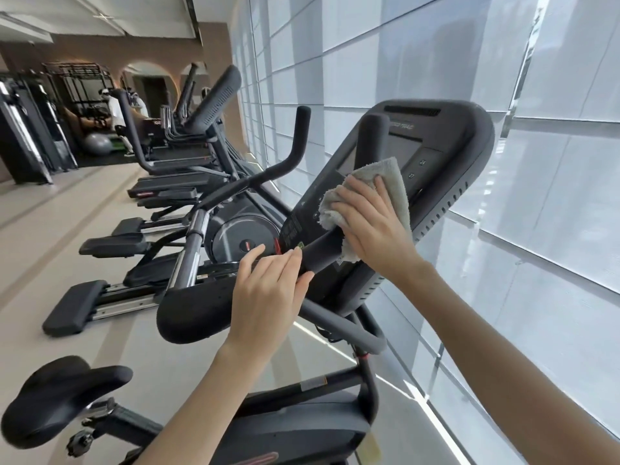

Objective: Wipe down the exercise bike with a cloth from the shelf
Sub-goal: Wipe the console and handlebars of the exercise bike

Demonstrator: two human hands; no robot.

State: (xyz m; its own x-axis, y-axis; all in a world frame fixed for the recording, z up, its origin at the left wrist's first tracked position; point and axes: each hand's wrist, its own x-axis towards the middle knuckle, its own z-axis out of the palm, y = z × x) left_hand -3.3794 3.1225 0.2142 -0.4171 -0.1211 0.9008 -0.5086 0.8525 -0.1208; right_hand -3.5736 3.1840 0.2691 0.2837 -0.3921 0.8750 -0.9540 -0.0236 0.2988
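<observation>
The black exercise bike (302, 427) stands in front of me, its saddle (57, 401) at the lower left and its console (446, 169) tilted up at centre right. A pale grey cloth (394, 179) lies against the console face. My right hand (372, 223) presses the cloth flat onto the console, fingers straight and spread. My left hand (268, 297) rests on the bike's handlebar (194, 313), fingers nearly straight, with the fingertips touching the short black grip (322, 253) below the console.
A row of elliptical machines (201, 203) stretches away on the left beside the bike. A wall of frosted window panels (503, 78) runs close on the right. Far back stand weight racks (30, 129), a grey exercise ball (97, 144) and two people.
</observation>
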